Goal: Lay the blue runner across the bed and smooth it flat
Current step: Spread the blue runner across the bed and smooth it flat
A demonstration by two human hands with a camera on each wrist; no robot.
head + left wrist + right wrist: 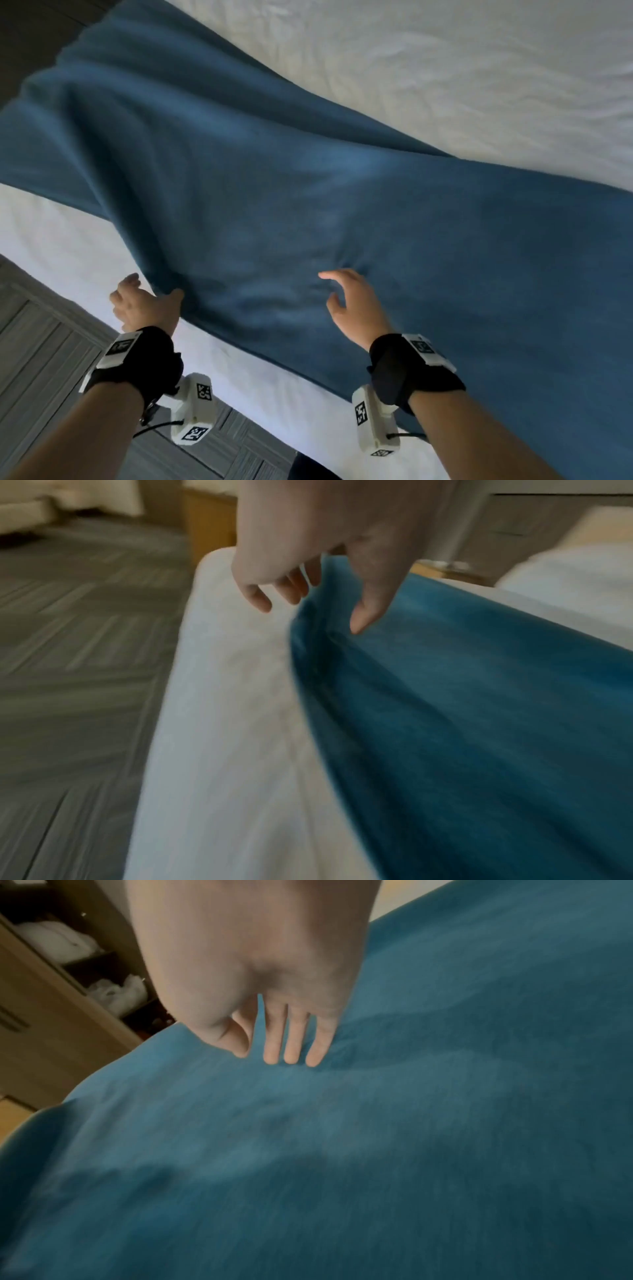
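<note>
While the runner (308,192) is lying diagonally across the bed (479,78), still rippled, I am pinching its near edge with my left hand (144,305) and hovering my right hand (352,305), fingers loosely spread, over it. Next I am judging: tug left, then sweep flat.

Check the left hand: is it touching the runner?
Touching. In the head view the left hand grips the runner edge, thumb on top; the left wrist view shows its thumb pressed on the blue cloth.
</note>
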